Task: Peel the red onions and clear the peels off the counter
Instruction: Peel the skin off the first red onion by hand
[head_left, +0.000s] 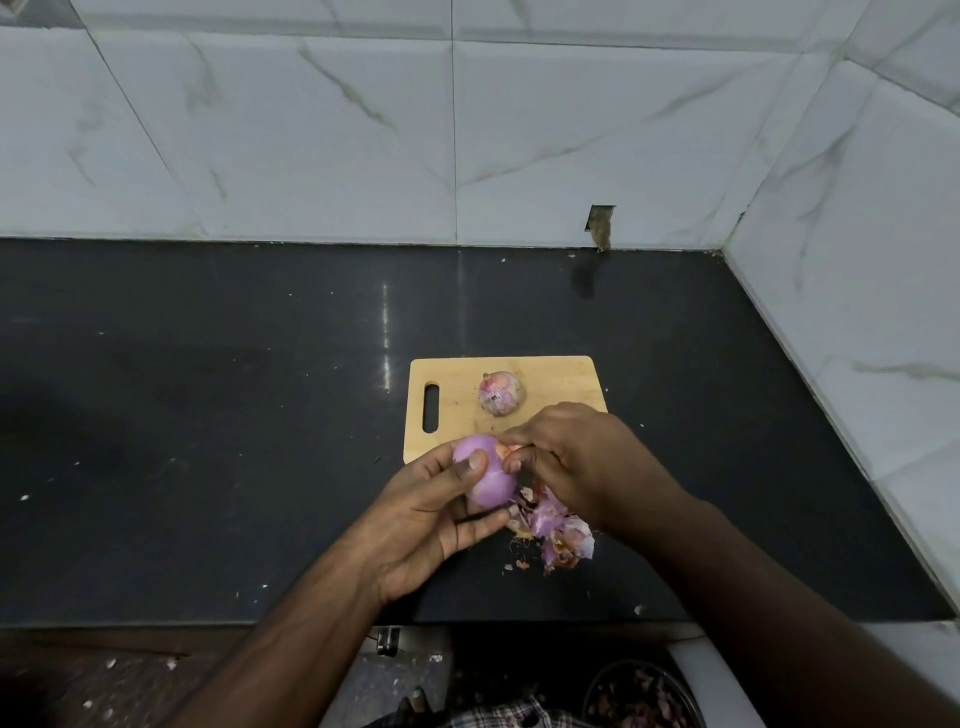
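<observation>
Left hand (431, 512) grips peeled onion (485, 475); right hand (576, 457) pinches its skin (511, 451). Peels (558, 530) lie beneath.

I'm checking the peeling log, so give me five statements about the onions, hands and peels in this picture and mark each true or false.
1. The left hand holds a smooth, mostly peeled onion. True.
2. The right hand rests flat on the counter, away from that onion. False: its fingers pinch at skin on the held onion's top.
3. A second onion sits on the wooden cutting board. True.
4. The peels are piled on the cutting board. False: the peel pile lies on the black counter, nearer the person than the board.
5. The onion on the board is cut in half. False: it looks whole, with patches of skin on it.
</observation>
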